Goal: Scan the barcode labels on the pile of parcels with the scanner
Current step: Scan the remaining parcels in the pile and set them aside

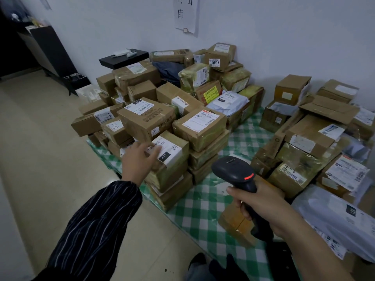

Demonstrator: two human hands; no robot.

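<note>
Left hand [140, 159]: reaches forward out of a dark striped sleeve [97, 220]. The fingers are nearly straight and lie on the white label [169, 152] of a box [174, 169], holding nothing.
Right hand [261, 205]: the forearm comes in from the lower right, with fingers and thumb wrapped round the scanner's handle.
Scanner [233, 169]: black, held upright over the checked cloth [203, 211], with a red light glowing on its back.
Box: sits at the front edge of the left pile [162, 110], its label facing up.
Right pile [314, 138]: more parcels just beside the scanner hand.
Small box [235, 220]: lies on the cloth under the right hand.
</note>
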